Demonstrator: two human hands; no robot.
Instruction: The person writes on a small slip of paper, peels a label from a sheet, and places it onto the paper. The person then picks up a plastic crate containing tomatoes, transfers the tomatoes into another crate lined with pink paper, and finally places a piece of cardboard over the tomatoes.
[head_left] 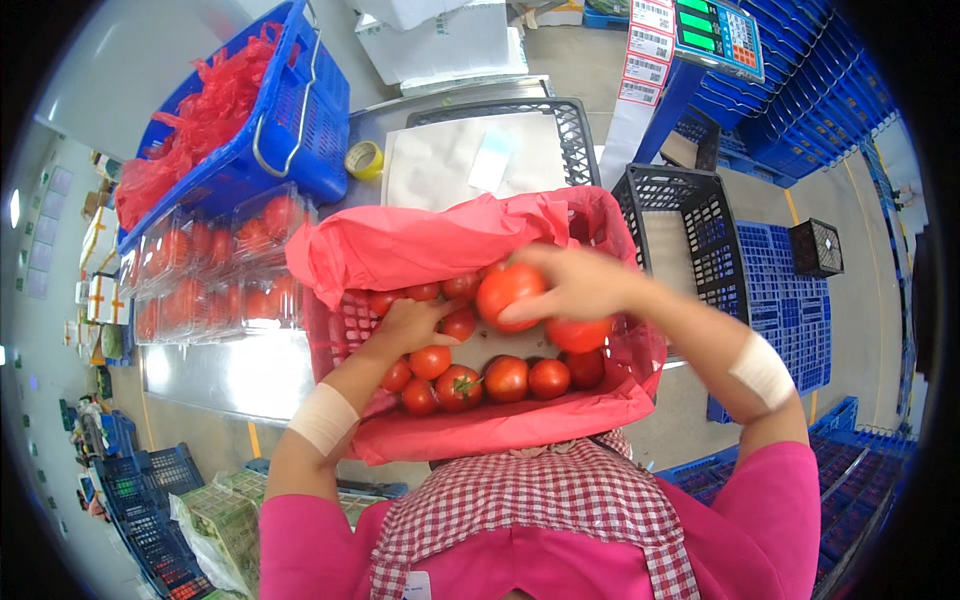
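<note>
Two tomatoes [510,290] are held in the closed right hand [575,285] over the red-lined crate [500,425]; loose tomatoes are touched by the left hand's [410,325] half-open grip.

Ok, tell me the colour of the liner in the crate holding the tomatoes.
The liner is pinkish red, seen best in the head view.

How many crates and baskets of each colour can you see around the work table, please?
Pink-lined red crate holding loose tomatoes: 1
Blue basket with red net bags: 1
Black crates, one at the table, one beside it, one on the floor: 3
Total: 5
</note>
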